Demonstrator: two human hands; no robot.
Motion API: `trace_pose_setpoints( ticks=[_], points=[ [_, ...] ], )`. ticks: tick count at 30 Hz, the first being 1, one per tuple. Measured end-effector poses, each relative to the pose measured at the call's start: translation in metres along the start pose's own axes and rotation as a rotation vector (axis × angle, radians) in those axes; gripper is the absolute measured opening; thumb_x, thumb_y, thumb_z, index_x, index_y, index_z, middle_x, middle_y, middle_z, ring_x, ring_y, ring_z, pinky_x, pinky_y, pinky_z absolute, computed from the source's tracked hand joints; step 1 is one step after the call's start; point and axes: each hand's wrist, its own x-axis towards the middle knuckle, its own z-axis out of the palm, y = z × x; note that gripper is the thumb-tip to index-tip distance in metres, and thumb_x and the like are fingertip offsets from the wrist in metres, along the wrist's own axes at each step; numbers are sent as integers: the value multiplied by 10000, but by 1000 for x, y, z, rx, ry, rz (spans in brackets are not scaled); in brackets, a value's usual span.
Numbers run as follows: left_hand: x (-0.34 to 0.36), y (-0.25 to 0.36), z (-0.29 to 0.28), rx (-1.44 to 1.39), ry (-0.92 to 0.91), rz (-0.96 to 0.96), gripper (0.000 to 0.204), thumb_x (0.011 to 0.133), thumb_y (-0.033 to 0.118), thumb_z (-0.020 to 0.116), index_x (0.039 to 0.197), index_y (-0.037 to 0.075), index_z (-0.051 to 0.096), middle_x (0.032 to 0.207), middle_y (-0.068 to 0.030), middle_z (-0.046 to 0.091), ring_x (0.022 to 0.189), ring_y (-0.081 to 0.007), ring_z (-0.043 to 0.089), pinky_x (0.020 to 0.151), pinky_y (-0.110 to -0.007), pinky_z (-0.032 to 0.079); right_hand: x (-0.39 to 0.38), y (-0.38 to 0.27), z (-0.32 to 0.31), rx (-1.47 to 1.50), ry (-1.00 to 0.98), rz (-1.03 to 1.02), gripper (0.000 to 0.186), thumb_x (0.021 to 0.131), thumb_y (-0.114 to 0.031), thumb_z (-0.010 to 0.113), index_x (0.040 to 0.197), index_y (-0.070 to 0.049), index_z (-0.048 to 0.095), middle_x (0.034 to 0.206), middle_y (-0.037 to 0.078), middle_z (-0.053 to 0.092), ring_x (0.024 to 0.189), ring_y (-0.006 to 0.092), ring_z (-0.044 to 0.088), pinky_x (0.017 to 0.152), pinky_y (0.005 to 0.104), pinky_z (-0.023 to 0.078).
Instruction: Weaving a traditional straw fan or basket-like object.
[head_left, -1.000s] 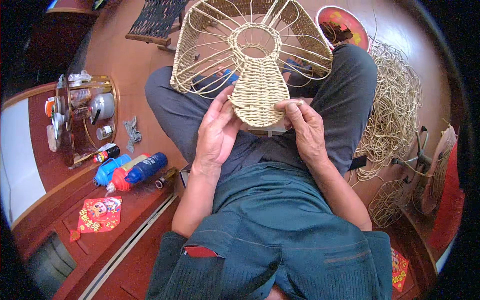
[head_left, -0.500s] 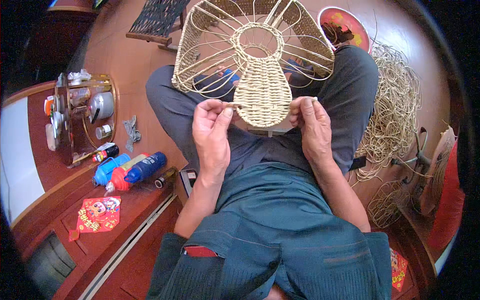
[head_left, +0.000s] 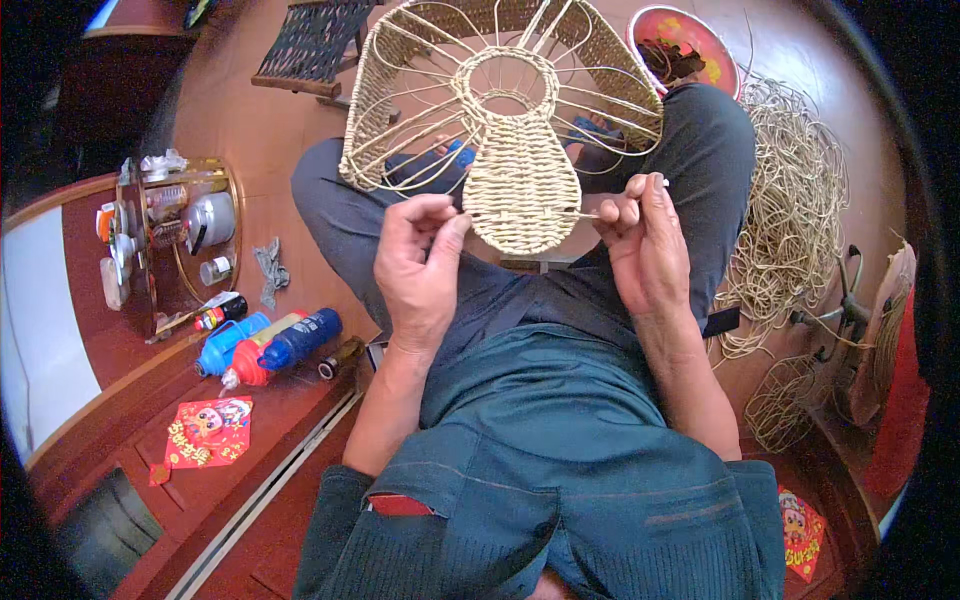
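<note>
A pale wicker piece (head_left: 522,185) stands between my knees, its rounded, tightly woven panel pointing toward me below an open ring. At the panel's left edge, my left hand (head_left: 418,275) is closed, thumb and forefinger brought together against the weave; what they pinch is too small to make out. My right hand (head_left: 650,245) is closed just off the right edge, gripping a thin strand (head_left: 588,215) that runs out of the weave. A small white tip shows above its fingers. Bare spokes fan out from the ring to a curved woven wall (head_left: 378,110).
Loose pale cord (head_left: 785,220) lies heaped on the floor to the right. A red basin (head_left: 705,40) with dark scraps sits at the far right. At left are a small shelf (head_left: 185,225) with jars and several bottles (head_left: 270,345). A slatted stool (head_left: 312,45) stands far left.
My right hand has moved away from the panel and tilted up, with a strand now stretched between it and the weave. The brown bit at my left fingertips no longer shows.
</note>
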Motion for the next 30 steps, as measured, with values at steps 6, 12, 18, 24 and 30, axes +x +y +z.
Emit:
trace_pose_setpoints(
  ticks=[6,12,18,24,30],
  points=[
    [6,-16,-12,-419,-312,-556,302,1115,329,605,1129,29,640,959,-72,727,796,-143,695,715,-299,594,2,-3,9,-21,39,4,316,1168,-337,487,1017,-84,602,752,-62,392,664,68,369,661,267,413],
    [7,-2,-7,-98,-378,-391,351,1135,327,564,1036,12,682,885,-73,735,739,-129,694,683,-278,587,4,-12,10,-143,22,8,301,1155,-342,526,1008,-93,613,695,-98,344,591,25,296,531,215,270],
    [1,-10,-2,-142,-315,-370,419,1157,373,493,1125,5,691,919,-90,753,778,-129,717,714,-306,608,15,-8,12,-252,64,-54,309,1146,-352,546,996,-94,628,674,-105,348,568,18,287,498,218,232],
    [3,-37,16,-772,-264,-679,398,1146,317,520,1319,-19,644,1183,-119,763,987,-172,747,854,-350,620,18,2,14,-246,123,-56,310,1142,-359,551,1010,-92,637,680,-93,377,573,29,328,492,220,242],
    [-6,-72,49,-1027,-398,-759,417,1053,279,674,1406,61,628,1328,-89,711,1208,-221,685,1057,-428,559,23,19,7,-301,168,-114,319,1145,-371,539,1013,-96,633,694,-80,422,579,29,384,497,216,280]
  ],
)
